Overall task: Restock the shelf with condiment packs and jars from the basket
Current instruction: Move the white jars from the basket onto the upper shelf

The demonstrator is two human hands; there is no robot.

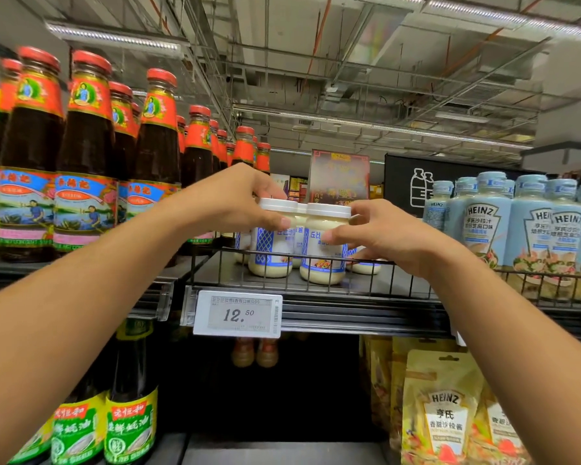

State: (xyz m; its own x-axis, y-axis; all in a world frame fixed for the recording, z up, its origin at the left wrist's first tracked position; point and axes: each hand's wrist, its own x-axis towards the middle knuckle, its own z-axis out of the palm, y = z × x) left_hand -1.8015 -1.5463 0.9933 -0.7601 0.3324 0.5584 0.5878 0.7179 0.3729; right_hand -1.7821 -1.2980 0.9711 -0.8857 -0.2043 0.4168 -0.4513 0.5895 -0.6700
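Two white-lidded jars of pale salad dressing stand at the front of the top wire shelf (pixel 366 298). My left hand (pixel 235 203) grips the left jar (pixel 270 253) round its lid and neck. My right hand (pixel 379 233) grips the right jar (pixel 322 256) just below its lid, thumb on the label. Both jars rest upright on the shelf behind the wire rail. More jars of the same kind stand behind them, partly hidden. The basket is out of view.
Dark sauce bottles with red caps (pixel 88 156) fill the shelf to the left. Pale blue Heinz bottles (pixel 490 226) stand to the right. A price tag reading 12.50 (pixel 239 313) hangs below the jars. Yellow Heinz pouches (pixel 443 411) and green-labelled bottles (pixel 131 427) sit on the lower shelf.
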